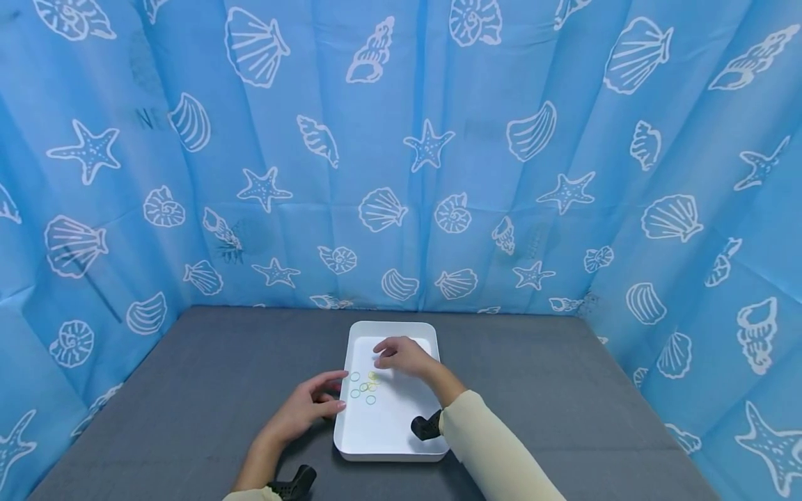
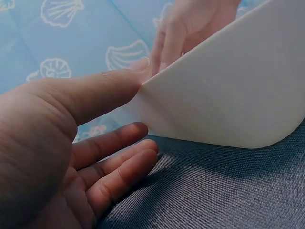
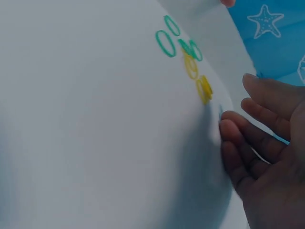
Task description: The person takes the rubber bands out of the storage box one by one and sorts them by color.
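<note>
Several thin green rings [image 1: 355,394] and yellow rings [image 1: 372,376], like small rubber bands, lie in the left half of a white tray [image 1: 401,438]. In the right wrist view some yellow rings [image 3: 205,89] overlap in a small cluster near the green ring [image 3: 165,44]. My right hand [image 1: 404,355] hovers over the tray's far part, fingers loosely bent, with nothing visible between them. A small bluish mark by its fingertips is too faint to identify. At the tray's left wall, my left hand [image 1: 307,407] touches the rim, its lower fingers [image 2: 119,179] relaxed outside.
The tray stands on a grey cloth-covered table [image 1: 250,362]. Behind and at both sides hangs a blue curtain [image 1: 401,174] with white shell and starfish prints. Black wrist mounts [image 1: 426,426] sit on both forearms.
</note>
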